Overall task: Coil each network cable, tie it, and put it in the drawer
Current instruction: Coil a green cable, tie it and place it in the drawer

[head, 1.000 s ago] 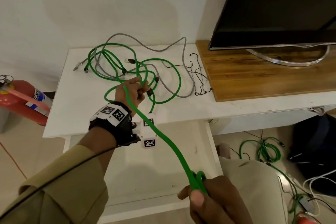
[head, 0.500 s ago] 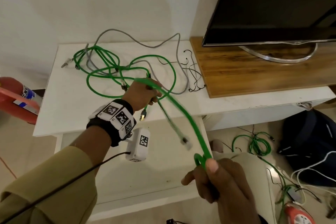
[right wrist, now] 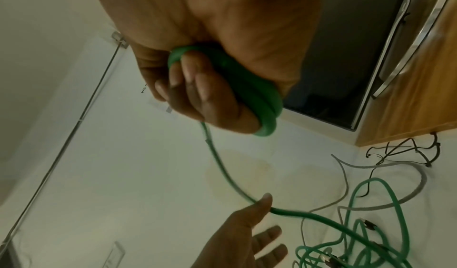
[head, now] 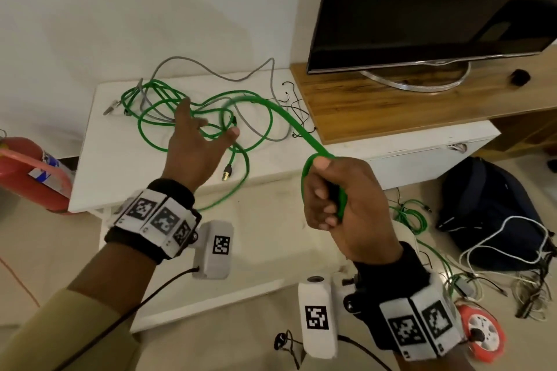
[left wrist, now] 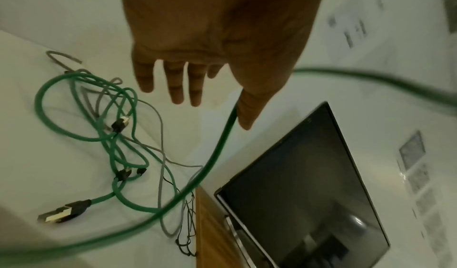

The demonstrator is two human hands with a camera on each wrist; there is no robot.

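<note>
My right hand [head: 328, 199] grips a small coil of green network cable [right wrist: 249, 88] in its fist, in front of the white table [head: 120, 166]. From the coil the green cable [head: 289, 120] arcs up and back down to the tangle. My left hand [head: 208, 132] hovers over that tangle with straight, spread fingers, and the cable lies against its thumb [left wrist: 245, 114]. Several loops of green cable [left wrist: 74, 135] and a grey cable [head: 211, 68] sprawl on the table. A plug end [head: 226, 172] lies near the table's front edge. The open drawer [head: 265, 253] sits under both hands.
Thin black ties [head: 297, 111] lie by the wooden stand [head: 391, 111] that carries a TV [head: 422, 9]. A red fire extinguisher [head: 27, 172] stands at the left. On the floor to the right are a dark backpack [head: 482, 205], more cables [head: 413, 217] and an orange reel [head: 482, 331].
My left hand let go of the green cable and spread its fingers over the tangle. My right hand rose toward the table with the coil, and the cable swung up to the right.
</note>
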